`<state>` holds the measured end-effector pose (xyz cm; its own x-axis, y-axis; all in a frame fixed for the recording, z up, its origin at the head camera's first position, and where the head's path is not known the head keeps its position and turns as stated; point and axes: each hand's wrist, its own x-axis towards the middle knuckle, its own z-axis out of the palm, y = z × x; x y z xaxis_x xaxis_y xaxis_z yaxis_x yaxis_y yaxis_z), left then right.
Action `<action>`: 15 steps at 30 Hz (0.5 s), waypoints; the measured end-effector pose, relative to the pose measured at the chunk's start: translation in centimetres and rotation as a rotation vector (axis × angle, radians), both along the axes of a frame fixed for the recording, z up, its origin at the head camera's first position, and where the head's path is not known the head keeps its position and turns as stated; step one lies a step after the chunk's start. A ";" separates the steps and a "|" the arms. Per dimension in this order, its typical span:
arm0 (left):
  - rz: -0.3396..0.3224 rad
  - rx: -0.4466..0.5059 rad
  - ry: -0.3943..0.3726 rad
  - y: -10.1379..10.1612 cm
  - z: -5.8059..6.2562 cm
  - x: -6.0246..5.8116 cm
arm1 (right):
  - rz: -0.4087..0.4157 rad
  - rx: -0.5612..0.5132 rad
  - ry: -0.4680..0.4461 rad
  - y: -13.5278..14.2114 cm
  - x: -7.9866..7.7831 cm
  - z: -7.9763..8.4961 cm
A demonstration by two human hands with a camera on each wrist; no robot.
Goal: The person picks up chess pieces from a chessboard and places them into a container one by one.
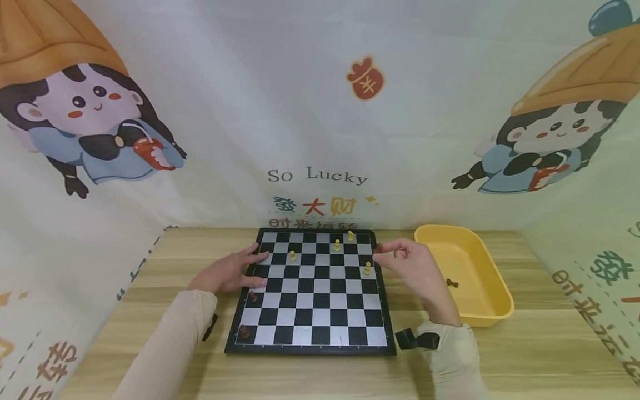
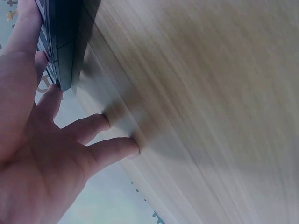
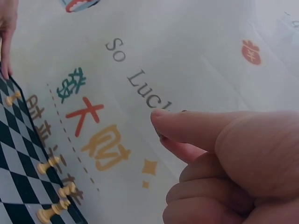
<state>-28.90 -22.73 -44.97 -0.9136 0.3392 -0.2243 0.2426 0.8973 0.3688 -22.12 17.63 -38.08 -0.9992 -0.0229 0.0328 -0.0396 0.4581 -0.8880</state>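
A black-and-white chessboard [image 1: 314, 317] lies on the table, with several pale yellow chess pieces, one of them a yellow piece [image 1: 292, 255], on its far half. Along the left edge stand two dark brown pieces, one nearer brown piece [image 1: 244, 331] and one farther brown piece [image 1: 253, 296]. My left hand [image 1: 231, 270] rests on the board's left edge, fingers spread; in the left wrist view some fingertips touch the tabletop. Beyond the board's right edge, my right hand [image 1: 412, 269] pinches a brown chess piece [image 1: 378, 248] between thumb and index finger, mostly hidden by the fingertips.
On the right, a yellow plastic bin [image 1: 487, 321] stands beside the board, with a small brown piece [image 1: 452, 283] lying in it. A printed cloth [image 1: 320, 133] hangs behind the wooden table [image 1: 195, 244] and along its sides. Straps circle both wrists.
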 end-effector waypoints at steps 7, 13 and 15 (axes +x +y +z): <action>0.001 0.012 -0.001 -0.1 -0.1 0.1 | -0.077 0.080 -0.004 1.4 0.4 0.4; 0.008 0.009 -0.007 0.0 -0.1 0.1 | -0.103 0.079 0.000 2.7 0.7 0.7; 0.008 0.006 -0.010 0.0 -0.1 0.2 | -0.110 0.060 -0.009 3.3 0.8 0.7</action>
